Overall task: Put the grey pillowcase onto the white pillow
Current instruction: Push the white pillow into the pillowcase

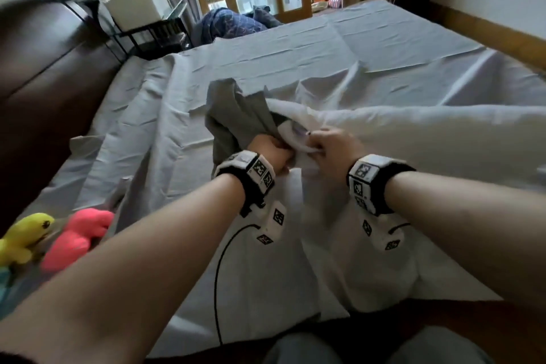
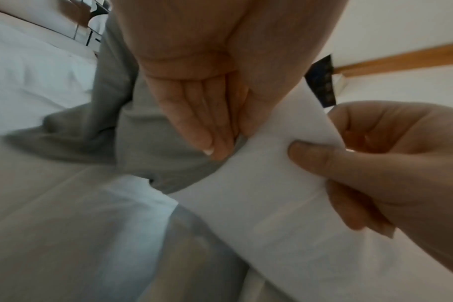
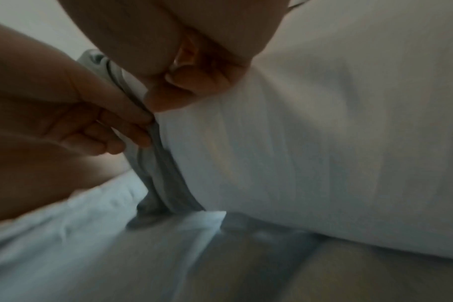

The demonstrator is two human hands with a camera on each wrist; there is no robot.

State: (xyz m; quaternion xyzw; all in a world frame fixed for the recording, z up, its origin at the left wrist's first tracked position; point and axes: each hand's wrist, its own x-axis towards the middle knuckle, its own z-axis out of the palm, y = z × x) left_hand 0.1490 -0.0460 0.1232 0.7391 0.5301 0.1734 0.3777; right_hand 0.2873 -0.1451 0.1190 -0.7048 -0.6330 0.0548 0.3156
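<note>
where the pillow (image 1: pixel 428 139) lies at the bed's (image 1: pixel 384 44) near right, the left hand (image 1: pixel 270 152) clutches the bunched pillowcase (image 1: pixel 236 115) at its corner and the right hand (image 1: pixel 334 146) pinches that corner.

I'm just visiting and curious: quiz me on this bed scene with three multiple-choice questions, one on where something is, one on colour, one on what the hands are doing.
1. Where do the plush toys lie?
A. on the bed, near the person's left arm
B. on the window sill
C. on top of the pillow

2. What colours are the two plainly visible plush toys?
A. blue and green
B. yellow and pink
C. black and white

3. What is the left hand doing?
A. resting flat and empty
B. holding a toy
C. gripping the grey pillowcase at the pillow's corner

Answers:
1 A, the plush toys lie at the near left of the bed.
2 B, one is yellow, the other pink.
3 C, the left hand bunches the grey pillowcase while the right hand pinches the white pillow.
</note>
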